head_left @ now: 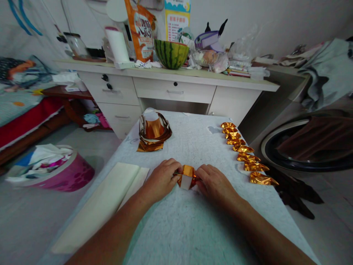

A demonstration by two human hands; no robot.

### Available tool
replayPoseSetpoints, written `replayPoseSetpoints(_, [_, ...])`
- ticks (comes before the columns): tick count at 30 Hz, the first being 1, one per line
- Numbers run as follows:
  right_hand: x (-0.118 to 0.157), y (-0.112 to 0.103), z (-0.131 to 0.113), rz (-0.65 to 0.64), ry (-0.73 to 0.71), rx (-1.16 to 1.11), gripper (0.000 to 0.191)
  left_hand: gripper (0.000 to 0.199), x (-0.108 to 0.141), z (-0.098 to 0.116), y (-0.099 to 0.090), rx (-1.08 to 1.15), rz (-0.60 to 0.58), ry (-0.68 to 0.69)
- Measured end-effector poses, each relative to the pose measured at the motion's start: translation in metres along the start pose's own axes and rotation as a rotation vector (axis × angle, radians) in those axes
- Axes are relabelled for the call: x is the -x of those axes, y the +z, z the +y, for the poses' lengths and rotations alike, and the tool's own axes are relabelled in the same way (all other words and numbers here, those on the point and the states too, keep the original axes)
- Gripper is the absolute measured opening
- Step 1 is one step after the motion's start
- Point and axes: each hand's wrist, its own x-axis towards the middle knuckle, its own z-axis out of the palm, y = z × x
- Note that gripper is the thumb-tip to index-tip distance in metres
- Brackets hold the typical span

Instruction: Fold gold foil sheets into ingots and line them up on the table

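Note:
A small gold foil piece [188, 171] with a white patch on its front is held between my two hands over the cloth-covered table. My left hand [164, 178] pinches its left end, and my right hand [213, 181] pinches its right end. Along the table's right edge runs a column of several folded gold foil pieces [248, 158]. Toward the back left stands a coiled stack of gold foil strips [153, 129] around a white core. Folded cream paper [102, 202] lies beside my left forearm.
Behind the table [190, 136] is a white cabinet [173, 88] topped with a watermelon half [171, 54], an orange bag [141, 33] and plastic bags. A pink bin [68, 173] stands at left on the floor, a washing machine [289, 147] at right.

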Motion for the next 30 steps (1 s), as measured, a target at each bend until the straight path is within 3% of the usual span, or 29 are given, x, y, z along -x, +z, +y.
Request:
replayPoseSetpoints(9, [0.002,-0.008,0.004,-0.04,-0.082,-0.189,0.025,0.011,0.001,0.005,-0.001,-0.009,-0.044,-0.021])
replayPoseSetpoints(23, [0.0,0.0,0.004,-0.014,-0.186,0.049,0.015,0.01,0.002,0.002,0.0,-0.019,-0.042,-0.011])
replayPoseSetpoints(30, [0.0,0.001,0.005,-0.009,-0.144,0.032,0.012,0.025,0.003,0.006,-0.004,-0.038,-0.058,0.001])
